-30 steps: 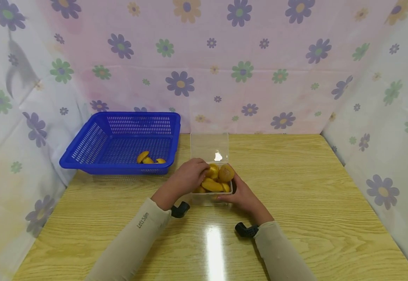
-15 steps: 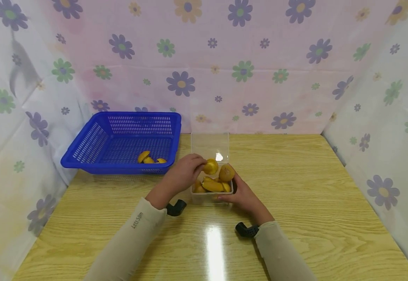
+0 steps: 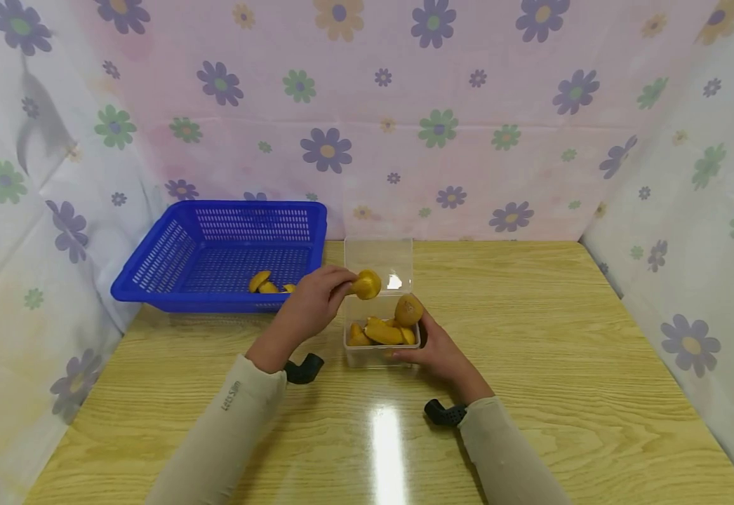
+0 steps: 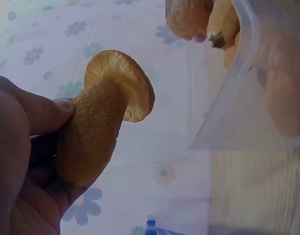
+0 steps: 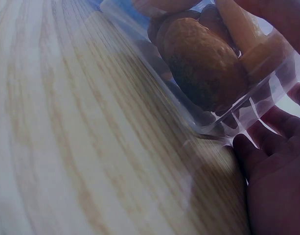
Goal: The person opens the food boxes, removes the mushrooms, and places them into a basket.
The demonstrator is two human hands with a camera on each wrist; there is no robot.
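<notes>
My left hand (image 3: 307, 305) pinches a yellow-brown mushroom (image 3: 368, 284) by its stem, up above the back left of a clear plastic box (image 3: 370, 359). In the left wrist view, the thumb presses on the stem of this mushroom (image 4: 93, 127), and its gilled cap points away from the palm. My right hand (image 3: 439, 356) grips the box at its right side, thumb along the front wall. Several mushrooms (image 3: 384, 332) lie inside the box, and one round-capped mushroom (image 3: 408, 310) sits high at its back right. Fingers of the right hand are partly hidden behind the box.
A blue perforated basket (image 3: 152, 300) stands at the back left, with several mushrooms (image 3: 264, 283) in its front right corner. The box's clear lid (image 3: 373, 263) is folded back behind it. Flower-printed cloth (image 3: 386, 140) borders the wooden table (image 3: 550, 351).
My left hand has lifted the mushroom out of the box and carried it up and leftward. My right hand has stayed at the box.
</notes>
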